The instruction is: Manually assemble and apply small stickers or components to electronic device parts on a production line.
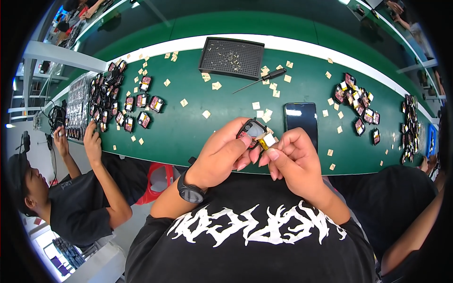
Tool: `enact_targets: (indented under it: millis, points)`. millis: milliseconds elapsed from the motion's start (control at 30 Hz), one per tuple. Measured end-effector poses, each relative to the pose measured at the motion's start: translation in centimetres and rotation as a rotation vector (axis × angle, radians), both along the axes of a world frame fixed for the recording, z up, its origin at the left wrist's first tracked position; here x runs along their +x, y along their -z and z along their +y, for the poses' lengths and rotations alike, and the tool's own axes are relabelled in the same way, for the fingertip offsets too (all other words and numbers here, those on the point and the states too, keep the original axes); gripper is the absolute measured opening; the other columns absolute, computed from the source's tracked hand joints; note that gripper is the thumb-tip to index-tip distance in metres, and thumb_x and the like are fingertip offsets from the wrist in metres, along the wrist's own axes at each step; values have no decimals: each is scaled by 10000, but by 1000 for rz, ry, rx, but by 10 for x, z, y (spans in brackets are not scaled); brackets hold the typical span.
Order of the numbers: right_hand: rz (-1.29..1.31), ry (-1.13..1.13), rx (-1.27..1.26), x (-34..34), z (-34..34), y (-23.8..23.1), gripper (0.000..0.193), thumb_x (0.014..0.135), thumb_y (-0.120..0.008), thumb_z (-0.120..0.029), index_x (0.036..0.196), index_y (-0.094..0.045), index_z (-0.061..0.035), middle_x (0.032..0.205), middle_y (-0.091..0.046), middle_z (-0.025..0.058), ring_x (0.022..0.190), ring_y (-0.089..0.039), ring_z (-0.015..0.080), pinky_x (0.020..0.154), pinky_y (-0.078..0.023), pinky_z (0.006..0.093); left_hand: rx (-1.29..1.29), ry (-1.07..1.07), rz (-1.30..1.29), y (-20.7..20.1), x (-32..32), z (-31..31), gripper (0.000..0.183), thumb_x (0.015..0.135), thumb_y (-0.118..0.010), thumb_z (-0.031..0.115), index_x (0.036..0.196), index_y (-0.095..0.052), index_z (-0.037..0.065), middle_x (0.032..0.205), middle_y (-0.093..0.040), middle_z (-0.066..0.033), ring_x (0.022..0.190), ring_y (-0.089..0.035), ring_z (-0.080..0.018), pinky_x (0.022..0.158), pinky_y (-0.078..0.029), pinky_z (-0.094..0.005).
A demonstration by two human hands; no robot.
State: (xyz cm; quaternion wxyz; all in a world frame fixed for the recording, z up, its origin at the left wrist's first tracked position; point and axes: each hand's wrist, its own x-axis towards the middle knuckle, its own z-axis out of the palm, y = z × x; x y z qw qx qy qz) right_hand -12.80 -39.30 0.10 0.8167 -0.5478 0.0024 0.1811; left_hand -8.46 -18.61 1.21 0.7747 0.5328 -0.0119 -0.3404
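Observation:
My left hand (218, 158) grips a small black device case (251, 129) with a reddish inside, holding it up over the near edge of the green table (188, 122). My right hand (291, 158) pinches a small pale sticker or tab (269, 140) with a yellow piece at the case's right side. Both hands meet in front of my chest. A black watch sits on my left wrist.
A black smartphone (300, 120) lies just beyond my hands. Farther back are a black parts tray (231, 57) and a screwdriver (264, 79). Piles of similar small cases lie at left (118, 101) and right (356, 99). Pale paper scraps litter the table. A person sits at left (80, 188), another at right.

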Motion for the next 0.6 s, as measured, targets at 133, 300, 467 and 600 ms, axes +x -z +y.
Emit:
enact_targets:
  millis: [133, 300, 467, 600]
  points:
    - [-26, 66, -22, 0, -6, -3, 178, 1026, -590, -70, 1104, -430, -84, 929, -696, 125, 624, -560, 74, 544, -452, 222, 53, -16, -47, -5, -3, -3, 323, 1013, -450, 124, 1288, -528, -27, 865, -626, -88, 619, -471, -72, 552, -384, -214]
    - [-48, 131, -34, -1, -16, -7, 267, 982, -651, -46, 1173, -464, -62, 886, -680, 90, 645, -547, 50, 560, -435, 202, 249, -26, -362, -2, -8, -5, 302, 1004, -499, 74, 1289, -531, -22, 854, -635, -61, 630, -470, -56, 573, -401, -213]
    - [-246, 58, -438, 0, -15, -8, 376, 829, -810, -19, 1138, -595, -33, 851, -621, 26, 631, -487, 20, 543, -382, 183, 237, 17, -343, -4, -8, -8, 287, 1005, -506, 77, 1271, -541, -25, 858, -642, -53, 632, -491, -55, 572, -412, -215]
    - [-649, 181, -581, 9, -11, -1, 202, 830, -798, 0, 1010, -706, 9, 876, -654, 80, 630, -574, 63, 554, -423, 185, 302, 86, -348, -8, -9, -11, 261, 1007, -506, 79, 1245, -559, -15, 852, -656, -38, 624, -511, -54, 573, -428, -218]
